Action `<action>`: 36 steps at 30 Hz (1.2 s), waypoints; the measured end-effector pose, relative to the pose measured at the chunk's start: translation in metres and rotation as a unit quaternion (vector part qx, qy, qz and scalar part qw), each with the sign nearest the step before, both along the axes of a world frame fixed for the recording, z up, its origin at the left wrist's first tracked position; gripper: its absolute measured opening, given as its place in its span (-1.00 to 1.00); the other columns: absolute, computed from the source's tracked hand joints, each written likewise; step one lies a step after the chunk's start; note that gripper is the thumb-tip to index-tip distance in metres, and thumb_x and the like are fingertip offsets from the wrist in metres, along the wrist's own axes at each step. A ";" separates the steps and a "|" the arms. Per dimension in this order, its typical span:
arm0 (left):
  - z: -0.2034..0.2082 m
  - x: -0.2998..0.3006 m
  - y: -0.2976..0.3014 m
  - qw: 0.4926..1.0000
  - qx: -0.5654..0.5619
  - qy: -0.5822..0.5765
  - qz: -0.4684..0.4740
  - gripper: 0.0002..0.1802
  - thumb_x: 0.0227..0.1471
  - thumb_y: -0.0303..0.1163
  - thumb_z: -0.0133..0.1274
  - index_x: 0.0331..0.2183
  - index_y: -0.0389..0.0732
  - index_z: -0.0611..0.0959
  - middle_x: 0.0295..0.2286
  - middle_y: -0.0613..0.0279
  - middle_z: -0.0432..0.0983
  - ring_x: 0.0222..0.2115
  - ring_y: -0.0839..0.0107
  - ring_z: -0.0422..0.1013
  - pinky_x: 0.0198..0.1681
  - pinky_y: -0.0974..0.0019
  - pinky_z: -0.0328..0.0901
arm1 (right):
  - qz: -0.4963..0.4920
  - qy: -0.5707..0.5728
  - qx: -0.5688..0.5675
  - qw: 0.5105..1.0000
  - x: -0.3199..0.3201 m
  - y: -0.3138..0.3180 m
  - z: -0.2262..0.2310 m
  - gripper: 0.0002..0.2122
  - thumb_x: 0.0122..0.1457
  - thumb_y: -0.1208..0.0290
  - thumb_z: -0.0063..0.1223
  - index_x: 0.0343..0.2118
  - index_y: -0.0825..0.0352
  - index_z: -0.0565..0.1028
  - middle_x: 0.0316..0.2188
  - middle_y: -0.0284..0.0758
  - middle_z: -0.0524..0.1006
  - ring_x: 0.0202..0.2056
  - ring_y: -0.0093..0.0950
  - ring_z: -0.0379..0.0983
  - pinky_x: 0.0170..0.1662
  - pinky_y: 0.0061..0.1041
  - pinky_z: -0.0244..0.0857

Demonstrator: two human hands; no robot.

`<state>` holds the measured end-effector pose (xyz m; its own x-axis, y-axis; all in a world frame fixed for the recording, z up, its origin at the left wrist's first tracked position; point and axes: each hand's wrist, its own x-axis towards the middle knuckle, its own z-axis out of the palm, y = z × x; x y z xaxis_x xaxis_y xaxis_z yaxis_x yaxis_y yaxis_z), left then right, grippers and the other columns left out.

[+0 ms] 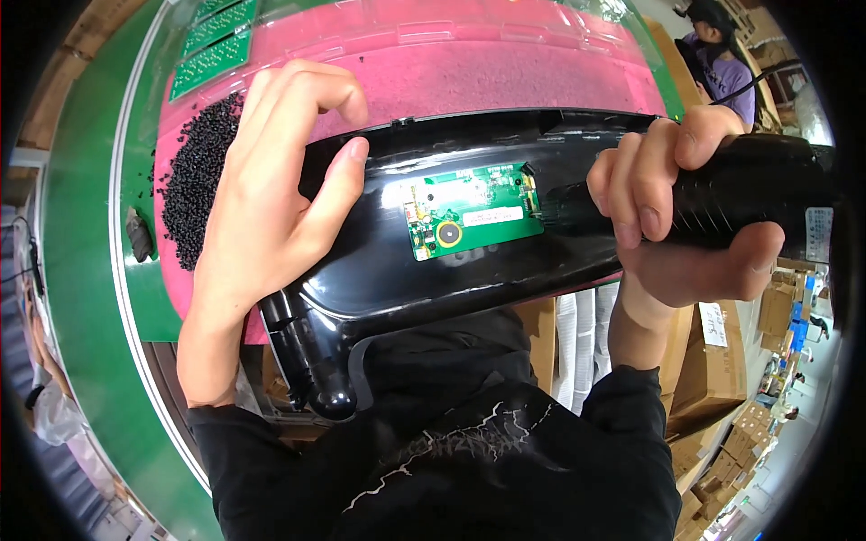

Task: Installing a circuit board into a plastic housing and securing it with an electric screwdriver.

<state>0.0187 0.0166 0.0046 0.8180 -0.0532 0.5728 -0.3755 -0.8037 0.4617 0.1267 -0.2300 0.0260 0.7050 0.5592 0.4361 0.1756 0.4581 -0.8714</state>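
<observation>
A black plastic housing (379, 279) lies across the pink mat before me, its near left corner reaching past the edge toward my body. In it sits a green circuit board (493, 236) with a white label strip and a round brass-rimmed part. My right hand (663, 194) is wrapped round a thick black electric screwdriver (767, 185). Its narrow end points left at the board's right edge; whether the tip touches a screw is hard to see. Over the housing's left end, my left hand (280, 180) is open, thumb and bent forefinger apart with nothing visible between them.
A heap of small black screws (194, 185) lies left of my left hand. Green circuit boards (212, 63) and a clear plastic tray (424, 34) are at the far side. Cardboard boxes (708, 361) stand at the right. Another person (722, 72) is at the far right.
</observation>
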 end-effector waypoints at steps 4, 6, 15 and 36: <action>-0.001 -0.001 -0.001 0.996 -0.010 0.073 0.043 -0.73 -0.04 -0.57 0.12 -0.21 -0.29 0.51 -0.31 0.06 0.47 -0.27 0.10 0.44 -0.16 0.17 0.33 | 0.017 -0.016 0.006 1.000 0.005 0.003 -0.005 -0.35 0.07 -0.37 -0.02 -0.20 0.26 0.33 -0.69 -0.53 0.32 -0.73 -0.69 0.20 -0.57 -0.62 0.13; -0.007 -0.001 0.003 0.995 0.014 0.090 0.041 -0.72 -0.01 -0.54 0.11 -0.19 -0.29 0.52 -0.31 0.05 0.48 -0.26 0.08 0.45 -0.17 0.16 0.35 | 0.085 -0.021 0.039 0.995 0.007 0.005 -0.007 -0.33 0.05 -0.38 0.01 -0.19 0.27 0.34 -0.70 -0.54 0.31 -0.73 -0.69 0.19 -0.59 -0.64 0.11; -0.003 -0.007 0.006 0.986 0.072 0.147 0.026 -0.74 0.03 -0.52 0.11 -0.17 -0.30 0.56 -0.29 -0.01 0.52 -0.23 -0.02 0.46 -0.18 0.11 0.36 | 0.015 0.062 -0.027 0.998 0.002 0.005 0.003 -0.20 -0.14 -0.51 0.09 -0.19 0.27 0.36 -0.74 -0.62 0.26 -0.76 -0.73 0.15 -0.57 -0.67 0.04; 0.039 -0.075 -0.019 0.988 0.094 0.038 0.120 -0.78 -0.06 -0.70 0.02 -0.28 -0.48 0.64 -0.39 -0.10 0.57 -0.40 0.16 0.51 -0.25 0.26 0.39 | -0.529 -0.083 0.163 0.829 0.007 -0.215 -0.081 -0.73 0.25 0.56 -0.04 -0.02 0.30 0.27 -0.21 -0.28 0.40 -0.20 -0.46 0.34 -0.08 -0.37 0.24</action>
